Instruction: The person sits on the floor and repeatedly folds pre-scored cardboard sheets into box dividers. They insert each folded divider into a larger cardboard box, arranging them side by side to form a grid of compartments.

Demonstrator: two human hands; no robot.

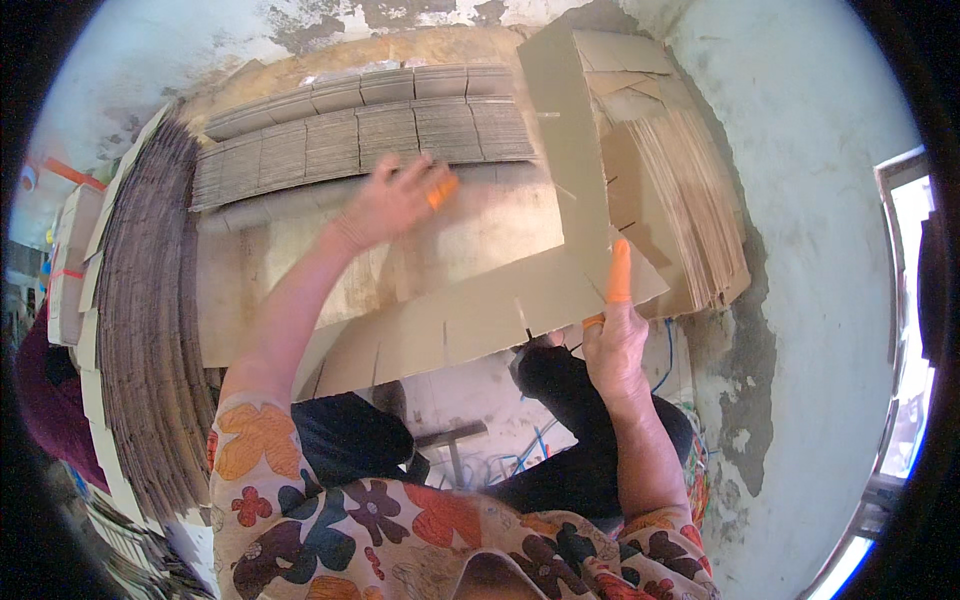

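Observation:
My left hand (398, 200) is over the table with its fingers spread and a little blurred, an orange cover on one finger. It holds nothing and is just in front of the rows of stacked grey-brown cardboard strips (330, 140). My right hand (613, 345), with orange finger covers, grips the near edge of a slotted cardboard strip (430, 325). One covered finger lies on top; the other fingers are partly hidden. This strip slants across the table's near edge and meets a second long cardboard strip (570, 130) running away toward the back wall.
A tall stack of cardboard (150, 320) stands along the left side. More cardboard sheets (690, 215) lean at the right, near the peeling wall (800, 250). Below the table (300, 250), my legs, a metal bar (450, 436) and blue strands on the floor show.

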